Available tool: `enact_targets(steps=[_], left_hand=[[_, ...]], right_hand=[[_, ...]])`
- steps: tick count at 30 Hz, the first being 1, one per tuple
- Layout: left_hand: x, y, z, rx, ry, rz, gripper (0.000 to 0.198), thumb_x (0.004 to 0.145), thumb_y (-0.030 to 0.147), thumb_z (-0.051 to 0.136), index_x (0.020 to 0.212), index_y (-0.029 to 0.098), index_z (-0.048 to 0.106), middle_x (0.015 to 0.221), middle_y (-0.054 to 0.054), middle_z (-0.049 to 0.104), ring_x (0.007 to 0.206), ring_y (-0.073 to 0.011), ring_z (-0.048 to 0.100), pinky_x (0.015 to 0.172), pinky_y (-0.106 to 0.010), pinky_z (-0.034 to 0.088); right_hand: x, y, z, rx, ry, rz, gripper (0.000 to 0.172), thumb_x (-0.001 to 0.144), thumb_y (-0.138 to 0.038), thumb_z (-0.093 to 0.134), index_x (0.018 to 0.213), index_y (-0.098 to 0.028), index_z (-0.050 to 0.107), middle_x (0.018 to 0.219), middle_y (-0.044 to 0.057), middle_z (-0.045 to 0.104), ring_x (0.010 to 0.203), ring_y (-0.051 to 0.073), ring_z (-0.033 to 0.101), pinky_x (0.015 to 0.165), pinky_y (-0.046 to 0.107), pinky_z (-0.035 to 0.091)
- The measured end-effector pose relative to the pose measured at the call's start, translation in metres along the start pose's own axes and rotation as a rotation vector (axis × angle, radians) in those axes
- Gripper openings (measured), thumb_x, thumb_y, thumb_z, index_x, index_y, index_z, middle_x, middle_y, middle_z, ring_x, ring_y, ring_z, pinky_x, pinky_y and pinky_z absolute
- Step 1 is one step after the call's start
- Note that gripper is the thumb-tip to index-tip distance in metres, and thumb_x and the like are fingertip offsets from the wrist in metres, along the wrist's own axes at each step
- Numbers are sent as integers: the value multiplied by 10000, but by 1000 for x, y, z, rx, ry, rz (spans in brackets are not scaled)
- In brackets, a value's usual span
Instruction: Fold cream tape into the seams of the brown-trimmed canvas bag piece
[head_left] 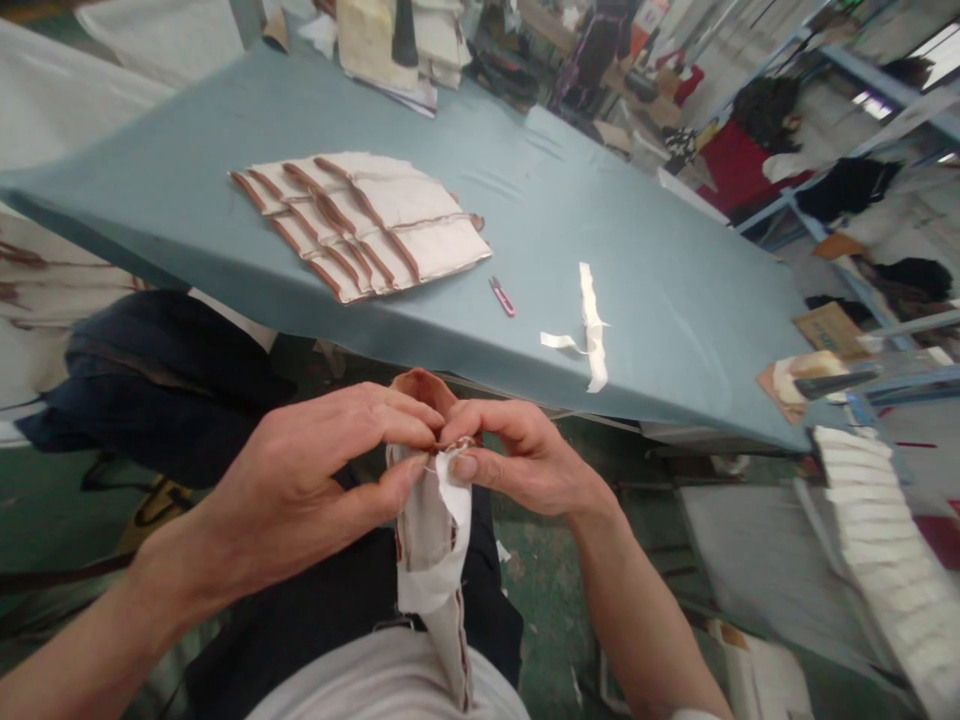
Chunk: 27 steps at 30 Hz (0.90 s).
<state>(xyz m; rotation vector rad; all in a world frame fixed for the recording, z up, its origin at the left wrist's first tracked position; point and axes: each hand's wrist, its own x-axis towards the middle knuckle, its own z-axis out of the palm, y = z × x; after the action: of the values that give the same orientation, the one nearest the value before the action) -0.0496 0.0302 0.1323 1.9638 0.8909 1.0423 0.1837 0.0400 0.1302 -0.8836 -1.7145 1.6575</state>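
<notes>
At the left, dark fabric (157,390) is bunched below the blue-covered desk (682,300). Left of centre on its surface, brown-edged panels (420,225) are stacked in an overlapping fan, their near corner lying close to the near edge. Short of that edge, over the lap (300,620), the cloth (431,540) is held upright, pinched by the closed fingers (409,425) of the left hand (322,470) and of the right hand (529,455), nearly meeting at its top. Beyond the edge, snips (502,297) are laid right of the panels, then pale strips (591,325). Between strips and right end, a broad span of blue is shown. Green floor (540,590) is seen right of the lap; at the far right, shelves (870,75) are loaded with fabric.
</notes>
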Motion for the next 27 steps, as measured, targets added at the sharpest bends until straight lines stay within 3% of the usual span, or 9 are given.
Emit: enact_targets(steps=[5, 12, 16, 20, 24, 27], left_hand=[[2, 0, -3, 32, -46, 99, 242, 920, 176, 749, 1081, 313, 865, 1099, -13, 885, 1013, -227, 836, 1031, -307, 644], [2, -5, -8, 84, -119, 83, 245, 976, 227, 694, 1096, 327, 883, 1122, -18, 889, 1016, -236, 847, 1061, -340, 650], [-4, -10, -6, 123, -164, 142, 273, 1036, 256, 642, 1196, 304, 858, 1157, -41, 881, 1044, -229, 844, 1064, -303, 638], [-3, -4, -3, 209, -161, 195, 271, 1078, 251, 586, 1090, 218, 855, 1124, -77, 886, 1011, -217, 853, 1047, -258, 627], [1, 1, -3, 292, -208, 240, 335, 1101, 259, 526, 978, 195, 831, 1053, -101, 886, 930, -241, 859, 915, -300, 674], [1, 1, -4, 236, -208, 172, 297, 1050, 254, 579, 882, 224, 821, 982, -86, 881, 857, -255, 849, 817, -329, 677]], right_hand=[[0, -2, -3, -11, -3, -18, 358, 962, -555, 776, 916, -204, 726, 841, 22, 717, 775, 165, 626, 731, 293, 541], [-1, -12, -5, -143, -8, -9, 385, 972, -564, 768, 888, -192, 714, 806, 10, 700, 710, 139, 582, 674, 267, 514], [-5, -9, -4, -90, -41, 19, 368, 983, -545, 760, 879, -195, 713, 806, 8, 693, 721, 141, 592, 684, 266, 512], [-8, -4, -5, -6, -32, 11, 333, 986, -506, 766, 892, -190, 720, 817, 10, 693, 741, 142, 602, 691, 262, 520], [-8, -5, -6, -21, -44, 10, 239, 974, -399, 810, 908, -180, 741, 831, -1, 706, 730, 123, 592, 680, 240, 495], [-7, -8, -5, -56, -50, 24, 255, 981, -409, 798, 909, -172, 742, 804, -11, 684, 708, 116, 571, 655, 233, 470]])
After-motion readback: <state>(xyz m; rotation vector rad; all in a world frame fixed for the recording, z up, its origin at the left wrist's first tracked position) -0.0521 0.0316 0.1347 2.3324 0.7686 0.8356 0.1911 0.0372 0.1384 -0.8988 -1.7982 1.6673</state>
